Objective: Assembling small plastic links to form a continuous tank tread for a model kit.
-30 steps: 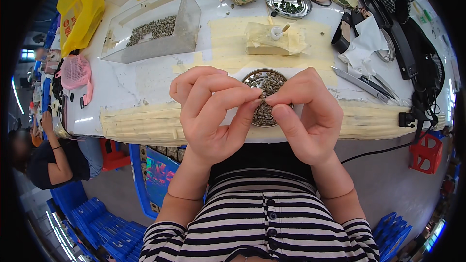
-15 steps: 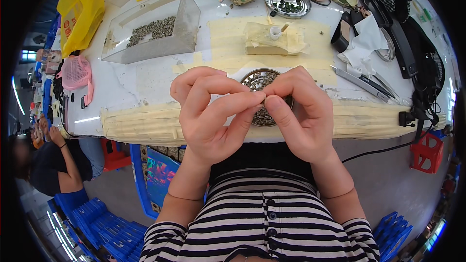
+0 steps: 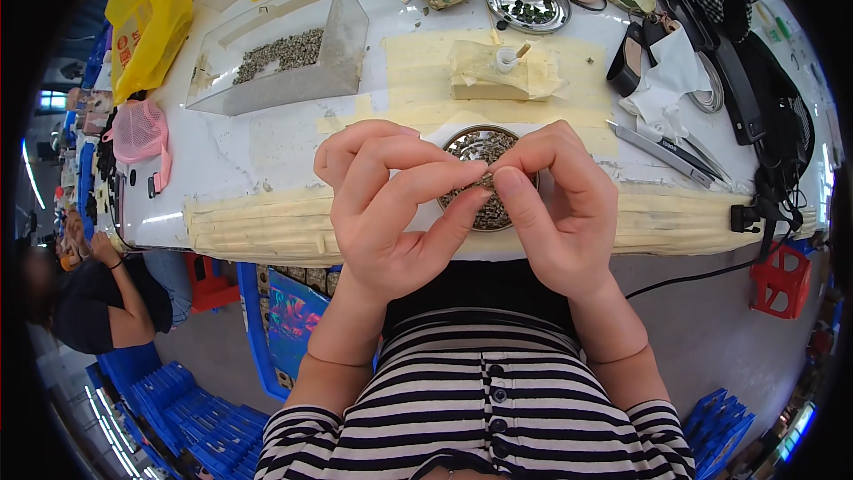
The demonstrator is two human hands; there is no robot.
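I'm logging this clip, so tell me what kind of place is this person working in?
Probably a small-parts assembly bench in a workshop. Both hands pinch a tiny piece over a round dish of small metal parts, a clear bin of similar parts sits behind, and tweezers lie on the taped white table.

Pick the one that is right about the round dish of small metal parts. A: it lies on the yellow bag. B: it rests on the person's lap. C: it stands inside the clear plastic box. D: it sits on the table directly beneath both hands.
D: the round dish of small metal parts sits on the table, partly hidden by the left hand and right hand, whose fingers meet over it.
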